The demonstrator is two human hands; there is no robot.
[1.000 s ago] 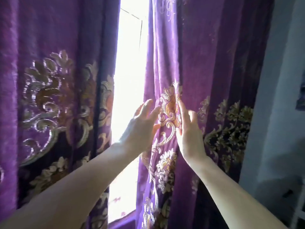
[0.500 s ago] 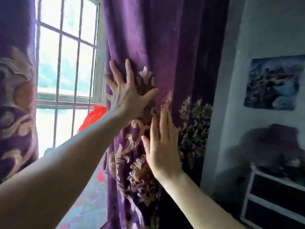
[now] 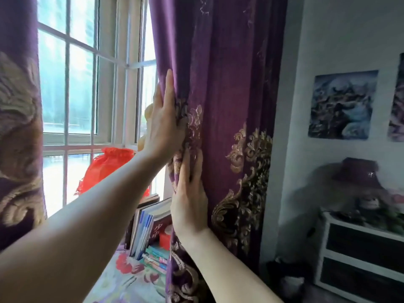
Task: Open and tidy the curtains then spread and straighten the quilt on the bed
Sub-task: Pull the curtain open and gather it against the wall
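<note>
Flat, unclenched left hand (image 3: 165,125) and right hand (image 3: 189,204) press the gathered purple, gold-embroidered right curtain (image 3: 220,88) beside the barred window (image 3: 87,84), gripping nothing.

Two hands (image 3: 166,125) (image 3: 189,204), two purple curtains (image 3: 229,84) (image 3: 19,127), two wall pictures (image 3: 342,104) (image 3: 396,99).

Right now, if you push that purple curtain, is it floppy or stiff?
Probably floppy: the curtain hangs in soft folds and bunches under the left hand and right hand. It looks thick and embroidered, so likely heavyish. It should gather sideways rather than spring back.
</note>
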